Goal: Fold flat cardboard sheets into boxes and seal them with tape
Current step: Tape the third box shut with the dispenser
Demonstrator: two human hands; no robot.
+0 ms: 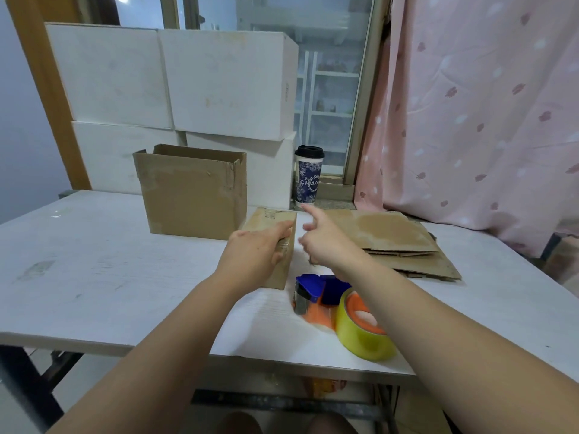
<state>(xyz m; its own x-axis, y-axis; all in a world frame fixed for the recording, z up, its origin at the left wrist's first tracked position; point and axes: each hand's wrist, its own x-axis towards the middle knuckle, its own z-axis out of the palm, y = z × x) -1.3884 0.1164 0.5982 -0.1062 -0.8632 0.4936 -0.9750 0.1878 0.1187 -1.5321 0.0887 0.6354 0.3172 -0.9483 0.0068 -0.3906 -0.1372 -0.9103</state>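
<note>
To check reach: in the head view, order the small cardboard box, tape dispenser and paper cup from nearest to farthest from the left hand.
1. Small cardboard box: under the left hand, touching it.
2. Tape dispenser: right of it, near the table edge.
3. Paper cup: far back, by the window.
</note>
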